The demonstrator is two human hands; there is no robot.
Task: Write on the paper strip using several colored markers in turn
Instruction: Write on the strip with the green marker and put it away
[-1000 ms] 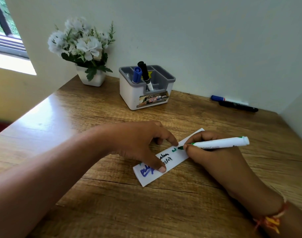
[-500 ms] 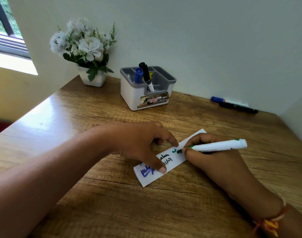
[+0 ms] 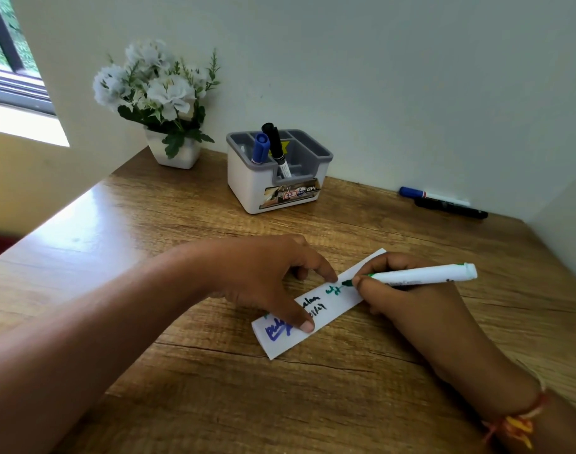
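On the right wrist, nearest the camera, sits a band of orange and yellow thread [image 3: 516,424], partly cut off by the frame edge. The right grip [image 3: 407,299] is clamped around a green marker [image 3: 421,275], fingers curled on the white barrel. Small dark print on the barrel is too small to read. The green tip touches the paper strip [image 3: 337,301].

The strip lies flat and slanted on the wooden counter [image 3: 214,388] between both hands. It carries a blue scrawl at its near end, black words in the middle and green strokes by the tip. None of it reads clearly. The left grip [image 3: 267,273] is spread apart, thumb and forefinger pressing the strip down. The thumb hides part of the blue and black writing.

Farther back stands a white organizer [image 3: 267,188] with grey compartments. One compartment holds a blue marker [image 3: 260,147] and a black marker [image 3: 275,142], both leaning. A yellow shape behind them is mostly hidden. The sticker [image 3: 293,193] on its front shows "42" and "OP", the rest unclear.

At the wall to the right lie a blue-capped marker [image 3: 430,194] and a black pen [image 3: 450,208], side by side. In the far left corner, a white pot [image 3: 175,152] holds white flowers [image 3: 155,83].
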